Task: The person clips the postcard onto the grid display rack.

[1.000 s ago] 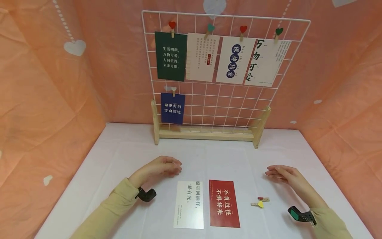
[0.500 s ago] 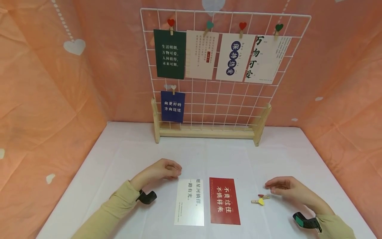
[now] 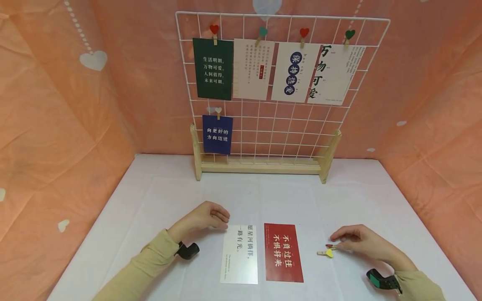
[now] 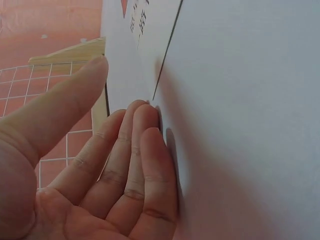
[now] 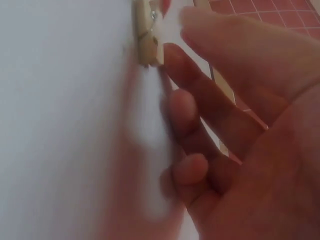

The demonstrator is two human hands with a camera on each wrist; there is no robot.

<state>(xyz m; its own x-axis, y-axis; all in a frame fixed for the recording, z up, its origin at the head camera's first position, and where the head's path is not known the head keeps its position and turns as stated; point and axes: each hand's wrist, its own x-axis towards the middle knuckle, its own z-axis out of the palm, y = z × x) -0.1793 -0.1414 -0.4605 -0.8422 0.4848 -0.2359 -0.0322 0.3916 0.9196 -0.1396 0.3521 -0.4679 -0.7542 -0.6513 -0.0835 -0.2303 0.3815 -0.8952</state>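
Thumb and forefinger of the right hand (image 3: 370, 246) are parted at the red-heart clothespin (image 3: 331, 247); in the right wrist view the wooden clothespin (image 5: 149, 37) lies by the fingertips of that hand (image 5: 240, 115), not visibly pinched. Just in front is the yellow-heart clothespin (image 3: 325, 253). My left hand (image 3: 201, 219) rests loosely by the top left corner of the white card (image 3: 239, 261), holding nothing. From the left wrist, the hand (image 4: 110, 175) shows slightly bent fingers with the thumb apart, near the card edge (image 4: 167, 40). A red card (image 3: 283, 253) lies right of the white one.
Behind the cards a white wire grid (image 3: 286, 129) stands on a wooden base (image 3: 260, 168). Four cards hang along its top row, including a green card (image 3: 213, 69), and a blue card (image 3: 217, 134) hangs below at the left. Orange cloth (image 3: 56, 138) surrounds the table.
The right hand has come toward the camera and slightly left, down to the clothespins, its thumb and forefinger now at the red-heart one. My left hand has shifted only slightly toward the camera.
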